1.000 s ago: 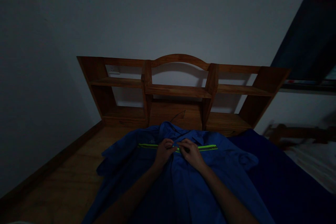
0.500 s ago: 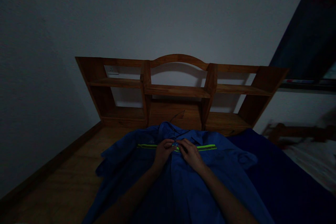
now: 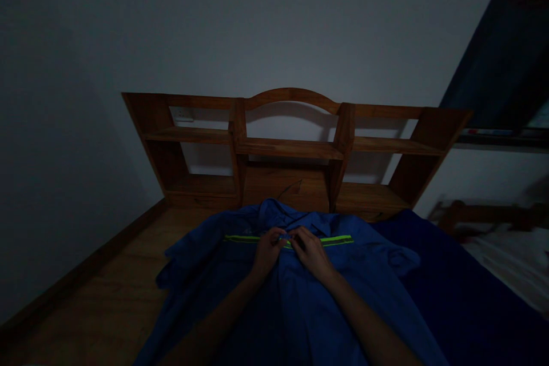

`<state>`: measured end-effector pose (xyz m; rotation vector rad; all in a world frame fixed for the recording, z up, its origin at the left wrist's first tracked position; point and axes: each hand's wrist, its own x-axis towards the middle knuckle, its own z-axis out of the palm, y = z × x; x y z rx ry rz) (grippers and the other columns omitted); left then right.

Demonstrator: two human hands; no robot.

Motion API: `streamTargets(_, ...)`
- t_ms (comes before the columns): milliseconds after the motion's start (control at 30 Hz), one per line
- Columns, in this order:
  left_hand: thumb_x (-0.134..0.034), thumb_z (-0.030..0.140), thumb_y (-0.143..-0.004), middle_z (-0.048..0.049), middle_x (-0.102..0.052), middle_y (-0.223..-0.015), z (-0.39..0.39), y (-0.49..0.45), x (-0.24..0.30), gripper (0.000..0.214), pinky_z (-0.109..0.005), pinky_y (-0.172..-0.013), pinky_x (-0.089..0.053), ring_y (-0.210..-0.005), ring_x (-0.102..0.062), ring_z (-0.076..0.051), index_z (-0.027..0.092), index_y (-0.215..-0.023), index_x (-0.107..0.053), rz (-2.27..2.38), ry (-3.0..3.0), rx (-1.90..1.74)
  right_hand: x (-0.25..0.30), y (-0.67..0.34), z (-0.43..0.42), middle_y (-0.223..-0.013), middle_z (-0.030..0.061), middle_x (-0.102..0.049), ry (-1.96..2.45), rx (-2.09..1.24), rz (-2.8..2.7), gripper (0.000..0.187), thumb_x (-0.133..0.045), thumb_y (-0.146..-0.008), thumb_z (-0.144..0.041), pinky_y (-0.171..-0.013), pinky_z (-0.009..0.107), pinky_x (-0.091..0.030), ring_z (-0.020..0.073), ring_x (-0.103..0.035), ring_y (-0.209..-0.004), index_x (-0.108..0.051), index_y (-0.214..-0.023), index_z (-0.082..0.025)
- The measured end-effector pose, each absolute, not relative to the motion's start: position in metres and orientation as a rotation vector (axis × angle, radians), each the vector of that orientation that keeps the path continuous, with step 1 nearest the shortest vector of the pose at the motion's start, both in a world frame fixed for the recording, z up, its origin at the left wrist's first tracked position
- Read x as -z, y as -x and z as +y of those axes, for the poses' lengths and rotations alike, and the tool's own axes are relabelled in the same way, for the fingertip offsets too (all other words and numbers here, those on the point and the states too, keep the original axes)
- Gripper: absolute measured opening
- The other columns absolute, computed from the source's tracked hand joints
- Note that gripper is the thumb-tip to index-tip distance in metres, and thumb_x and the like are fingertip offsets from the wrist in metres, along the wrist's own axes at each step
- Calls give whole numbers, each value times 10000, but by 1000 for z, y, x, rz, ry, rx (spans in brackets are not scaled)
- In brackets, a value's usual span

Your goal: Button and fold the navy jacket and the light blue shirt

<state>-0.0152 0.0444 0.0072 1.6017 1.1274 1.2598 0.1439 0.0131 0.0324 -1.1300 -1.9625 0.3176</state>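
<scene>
A blue short-sleeved shirt [image 3: 309, 303] lies spread out in front of me, collar toward the wooden shelf unit. A yellow-green stripe edged in dark crosses its chest. At the middle of that stripe, just below the collar, my left hand [image 3: 269, 251] pinches the front edge of the shirt. Close beside it, my right hand [image 3: 309, 249] pinches the same front opening from the other side. The fingertips of both hands nearly meet. In the dim light, the small detail between the fingers cannot be made out.
Behind the collar stands a wooden headboard shelf [image 3: 291, 150] against a pale wall. Bare wooden boards [image 3: 124, 263] show at the left. A dark blue cloth [image 3: 454, 286] lies on the right. Farther right are a wooden rail [image 3: 493, 217] and whitish bedding [image 3: 510, 257].
Both hands stay at the shirt's front with only a slight shift of the fingers. The shirt keeps its place.
</scene>
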Motion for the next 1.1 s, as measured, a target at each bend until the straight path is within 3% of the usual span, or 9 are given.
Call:
streamTargets(300, -522, 145, -699, -38, -662, -869, 54, 18, 3, 199, -296, -794, -458, -842, -612, -177, 162, -866, -628, 1098, -1650, -1230, -30, -144, 14, -979, 22, -558, 1153, -303, -1999, 210, -473, -878, -130, -813, 270, -434, 151, -543, -903, -554, -1046, -227)
streamTargets(1100, -519, 139, -723, -30, -679, -834, 52, 15, -1, 197, -287, -771, -485, -815, -638, -167, 176, -872, -643, 1130, -1687, -1204, -29, -143, 14, -984, 28, -568, 1228, -251, -2031, 257, -456, -878, -145, -802, 263, -444, 149, -561, -890, -542, -1106, -228)
